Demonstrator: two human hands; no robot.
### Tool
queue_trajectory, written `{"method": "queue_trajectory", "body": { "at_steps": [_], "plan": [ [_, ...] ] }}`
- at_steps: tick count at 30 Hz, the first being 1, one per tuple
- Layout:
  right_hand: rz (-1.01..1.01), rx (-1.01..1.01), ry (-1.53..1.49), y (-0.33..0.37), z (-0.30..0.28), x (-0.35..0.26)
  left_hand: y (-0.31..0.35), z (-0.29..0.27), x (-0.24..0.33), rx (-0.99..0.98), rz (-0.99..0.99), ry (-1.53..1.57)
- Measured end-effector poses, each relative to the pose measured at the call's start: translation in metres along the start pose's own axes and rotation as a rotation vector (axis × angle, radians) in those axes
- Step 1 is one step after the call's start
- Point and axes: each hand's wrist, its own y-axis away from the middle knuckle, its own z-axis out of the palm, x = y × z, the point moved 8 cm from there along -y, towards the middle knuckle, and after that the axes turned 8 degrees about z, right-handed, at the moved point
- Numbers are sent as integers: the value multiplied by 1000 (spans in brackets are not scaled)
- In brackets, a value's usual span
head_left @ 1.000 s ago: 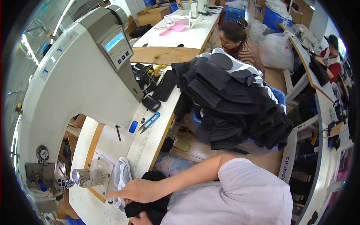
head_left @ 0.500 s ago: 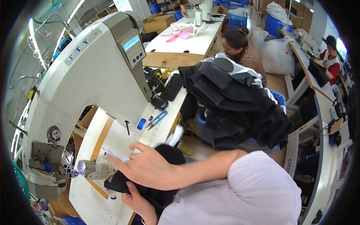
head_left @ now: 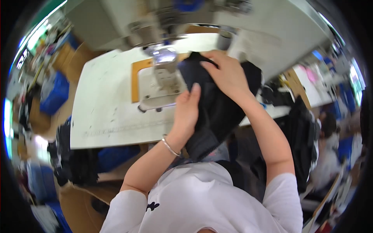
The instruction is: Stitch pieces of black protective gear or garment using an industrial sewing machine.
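Note:
A black fabric piece [head_left: 219, 112] hangs in front of me at the right of the sewing machine's metal post [head_left: 166, 70]. My left hand [head_left: 187, 110] grips its left side, thumb on top and the other fingers mostly hidden. Over its upper part, my right hand [head_left: 229, 75] has thumb and fingers closed on the cloth. The far corner of the fabric comes close beside the post; whether they touch I cannot tell. Above the post is the blurred needle area of the sewing machine head [head_left: 167, 19].
The white machine table [head_left: 105, 97] extends to the left, with a tan-edged inset around the post. A dark heap of fabric [head_left: 301, 132] is at the right, and more black pieces [head_left: 74, 155] hang at the left. A blue crate [head_left: 56, 93] stands beyond the table.
The view has swung from the right-hand side to straight down over the machine table. Both hands still have the black fabric; my right hand has shifted from beside the post onto the fabric's upper part.

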Motion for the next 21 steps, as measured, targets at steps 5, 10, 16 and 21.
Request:
{"method": "queue_trajectory", "body": {
  "at_steps": [5, 10, 16, 21],
  "plan": [
    [288, -221, -235, -12, 24, -22, -1, -35, 17, 57, -118, 138],
    [60, -283, -463, -19, 43, -34, -2, -50, 39, 134, -175, 177],
    [159, -240, -92, -44, 52, -23, -27, -60, 46, 108, -188, 222],
    [228, -185, -132, -37, 62, -24, -32, -70, 45, -100, -116, -124]
  ]
}}
